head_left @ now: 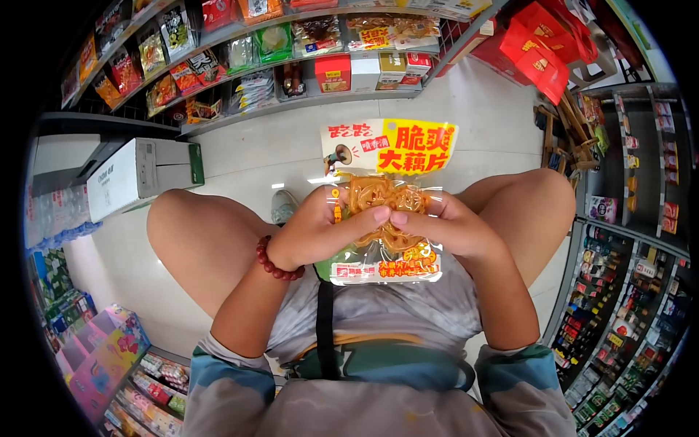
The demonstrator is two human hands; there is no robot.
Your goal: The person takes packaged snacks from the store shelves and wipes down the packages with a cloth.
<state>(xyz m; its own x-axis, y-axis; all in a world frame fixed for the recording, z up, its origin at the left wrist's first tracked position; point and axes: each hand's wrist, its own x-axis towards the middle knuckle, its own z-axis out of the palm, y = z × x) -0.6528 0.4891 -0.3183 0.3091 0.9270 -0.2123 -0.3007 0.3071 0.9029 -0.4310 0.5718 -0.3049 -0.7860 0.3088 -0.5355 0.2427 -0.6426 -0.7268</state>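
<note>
A clear plastic packet of sliced lotus root, with a yellow and white printed header and red lettering, is upright over my lap, facing me. My left hand, below a dark red bead bracelet, grips the packet's left side. From the other side my right hand holds it too. Both thumbs press on the front and almost meet over the orange-brown slices. My other fingers are hidden behind the packet.
Shelves of snack packets curve across the front. A white carton stands on the floor at left, near bottled drinks. Red bags are at the upper right, above wooden stools. More racks line the right.
</note>
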